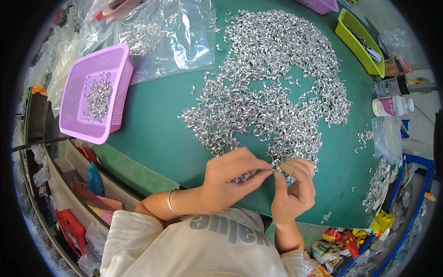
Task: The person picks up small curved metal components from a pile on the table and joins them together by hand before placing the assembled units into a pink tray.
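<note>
My left hand (230,177) is closed, its thumb and forefinger pinching at a small curved silver metal piece (276,165). Several more such pieces (241,178) show inside its curled fingers. From the other side, the fingers of my right hand (295,191) close on the same spot, so both fingertips meet at the piece. Other silver bits show between the right fingers. Just beyond both hands spreads a large heap of the same curved metal pieces (281,46) on the green tabletop (157,111).
A purple basket (127,76) with some metal pieces stands at the left. Clear plastic bags (184,37) lie at the back left. Along the right are a green basket (344,30), a white bottle (390,106) and smaller piles of pieces (376,184). Colourful packets (341,237) sit at the lower right.
</note>
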`<move>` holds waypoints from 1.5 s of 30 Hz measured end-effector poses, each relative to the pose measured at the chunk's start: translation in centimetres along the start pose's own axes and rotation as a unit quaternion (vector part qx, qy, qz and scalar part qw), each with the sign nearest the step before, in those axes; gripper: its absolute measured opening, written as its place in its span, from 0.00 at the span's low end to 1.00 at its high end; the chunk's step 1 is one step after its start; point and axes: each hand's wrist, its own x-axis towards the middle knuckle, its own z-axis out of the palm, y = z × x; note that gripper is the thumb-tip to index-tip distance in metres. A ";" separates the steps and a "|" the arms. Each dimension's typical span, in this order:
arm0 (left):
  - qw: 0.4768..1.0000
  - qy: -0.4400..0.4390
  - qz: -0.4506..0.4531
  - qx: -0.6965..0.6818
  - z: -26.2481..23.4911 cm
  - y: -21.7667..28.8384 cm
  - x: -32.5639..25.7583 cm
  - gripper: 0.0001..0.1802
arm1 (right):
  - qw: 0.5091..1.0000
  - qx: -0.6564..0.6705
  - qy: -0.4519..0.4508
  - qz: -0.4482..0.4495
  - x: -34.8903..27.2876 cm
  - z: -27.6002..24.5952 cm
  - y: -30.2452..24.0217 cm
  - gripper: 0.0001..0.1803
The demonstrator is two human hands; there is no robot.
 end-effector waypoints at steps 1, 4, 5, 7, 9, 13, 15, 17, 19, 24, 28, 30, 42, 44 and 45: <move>1.000 0.001 0.019 0.014 0.1 0.0 -0.2 0.10 | 1.000 -0.020 0.002 -0.016 0.1 0.0 0.0 0.09; 0.999 -0.014 0.041 0.030 -0.2 -0.3 0.1 0.10 | 0.999 0.014 0.005 0.034 0.0 0.0 0.0 0.09; 0.998 -0.022 0.042 0.032 -0.4 -0.5 0.3 0.09 | 0.997 0.042 0.006 0.067 -0.1 0.0 0.0 0.08; 0.997 0.009 -0.065 -0.033 -0.6 -0.9 0.5 0.09 | 0.970 0.166 0.006 0.177 -0.2 -0.1 -0.1 0.07; 0.994 0.039 -0.104 -0.018 -0.9 -1.3 0.9 0.09 | 0.931 0.271 -0.007 0.245 -0.1 -0.4 0.0 0.07; 0.994 0.022 -0.105 -0.001 -1.4 -0.4 1.1 0.11 | 0.853 0.418 -0.055 0.309 -0.3 -0.7 0.6 0.08; 0.993 -0.034 -0.090 -0.066 -1.3 -0.2 0.9 0.11 | 0.825 0.454 -0.062 0.330 -0.4 -0.5 0.5 0.08; 0.992 -0.036 -0.086 -0.080 -0.9 0.2 0.8 0.11 | 0.813 0.469 -0.054 0.340 -0.6 -0.2 0.0 0.09; 0.995 -0.028 -0.056 -0.072 -0.6 0.2 0.7 0.11 | 0.808 0.478 -0.064 0.339 -0.6 -0.2 0.0 0.09; 0.998 -0.018 -0.029 -0.057 -0.6 0.7 0.3 0.12 | 0.798 0.493 -0.096 0.333 -0.8 -0.2 0.3 0.09; 0.998 -0.027 -0.018 -0.062 -0.8 0.8 0.1 0.12 | 0.799 0.493 -0.117 0.324 -0.7 -0.2 0.4 0.09; 0.998 -0.029 -0.019 -0.059 -0.8 0.8 0.0 0.12 | 0.802 0.490 -0.117 0.320 -0.7 -0.2 0.3 0.09; 0.943 -0.084 -0.244 -0.210 -1.4 0.9 0.5 0.03 | 0.865 0.422 -0.094 0.255 -0.3 -0.2 -0.2 0.05; 0.900 -0.093 -0.329 -0.272 -1.5 1.0 0.6 0.04 | 0.862 0.424 -0.093 0.263 -0.3 -0.2 -0.1 0.05; 0.874 -0.094 -0.363 -0.310 -1.6 1.0 0.6 0.05 | 0.872 0.406 -0.087 0.258 -0.3 -0.1 -0.2 0.04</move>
